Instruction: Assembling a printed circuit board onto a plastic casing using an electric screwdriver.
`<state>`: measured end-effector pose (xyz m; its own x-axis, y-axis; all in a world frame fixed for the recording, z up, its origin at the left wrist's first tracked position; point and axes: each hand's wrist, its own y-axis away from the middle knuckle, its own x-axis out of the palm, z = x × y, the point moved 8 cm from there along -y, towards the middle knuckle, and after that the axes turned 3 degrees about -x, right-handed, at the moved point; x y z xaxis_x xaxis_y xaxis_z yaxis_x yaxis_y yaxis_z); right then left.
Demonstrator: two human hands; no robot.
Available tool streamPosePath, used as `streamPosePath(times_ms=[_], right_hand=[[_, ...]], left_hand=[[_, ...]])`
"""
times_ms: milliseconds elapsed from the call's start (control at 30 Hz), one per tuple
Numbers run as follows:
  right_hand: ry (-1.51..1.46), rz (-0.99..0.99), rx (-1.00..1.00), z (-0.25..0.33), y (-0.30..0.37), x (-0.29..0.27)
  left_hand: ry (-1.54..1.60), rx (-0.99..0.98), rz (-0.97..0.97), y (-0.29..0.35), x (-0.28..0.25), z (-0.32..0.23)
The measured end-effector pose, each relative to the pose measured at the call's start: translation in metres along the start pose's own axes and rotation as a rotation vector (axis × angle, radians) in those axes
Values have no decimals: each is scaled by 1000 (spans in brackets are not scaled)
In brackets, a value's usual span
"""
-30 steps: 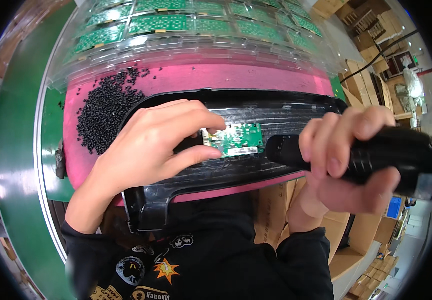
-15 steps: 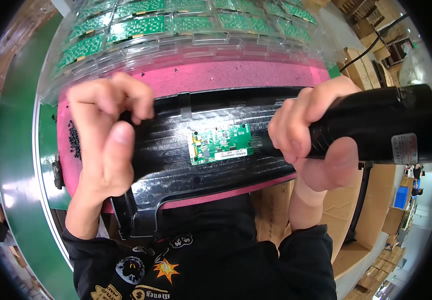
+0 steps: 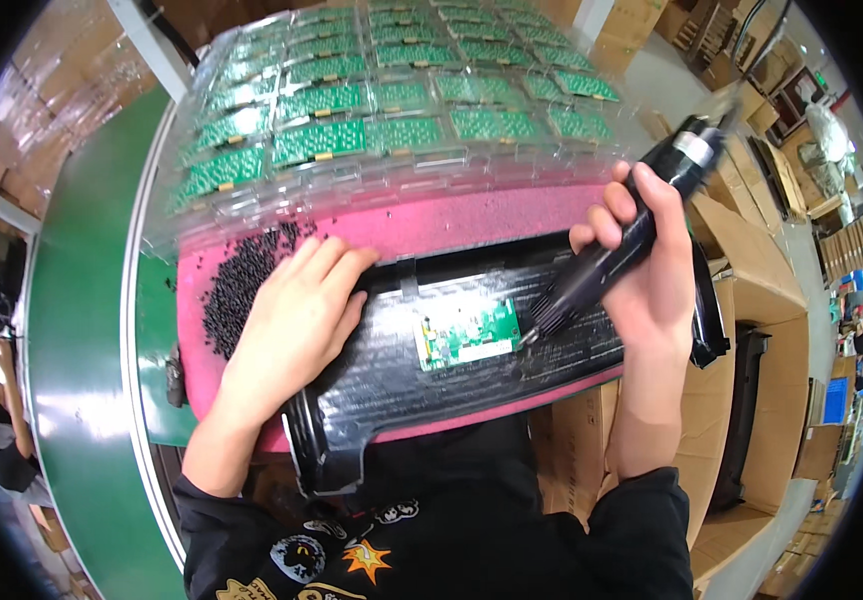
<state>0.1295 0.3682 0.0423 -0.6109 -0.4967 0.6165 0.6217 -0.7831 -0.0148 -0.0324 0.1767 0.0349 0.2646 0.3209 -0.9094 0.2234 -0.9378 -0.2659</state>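
Gripping a black screwdriver [image 3: 642, 235], the right hand [image 3: 647, 270] has swung it down from level, so its tip now touches the right edge of the green board [image 3: 467, 335]: fastening looks underway. Left of the board, the left hand [image 3: 292, 325] (pinching half a second ago) lies open, flat on the black panel [image 3: 512, 350]. Beyond its fingers sit loose black screws [image 3: 242, 280] on pink foam [image 3: 432, 225].

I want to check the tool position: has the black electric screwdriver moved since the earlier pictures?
Yes. The black electric screwdriver in the right hand has tilted up, its tip now at the right edge of the small green circuit board.
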Motion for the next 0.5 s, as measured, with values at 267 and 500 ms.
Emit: streamPosePath(times_ms=[267,500], right_hand=[[63,-161,72,32,10,-39],[578,-246,-501,196,60,-135]], left_hand=[[141,-65,177,6,10,-2],[131,16,-164,7,-43,-36]])
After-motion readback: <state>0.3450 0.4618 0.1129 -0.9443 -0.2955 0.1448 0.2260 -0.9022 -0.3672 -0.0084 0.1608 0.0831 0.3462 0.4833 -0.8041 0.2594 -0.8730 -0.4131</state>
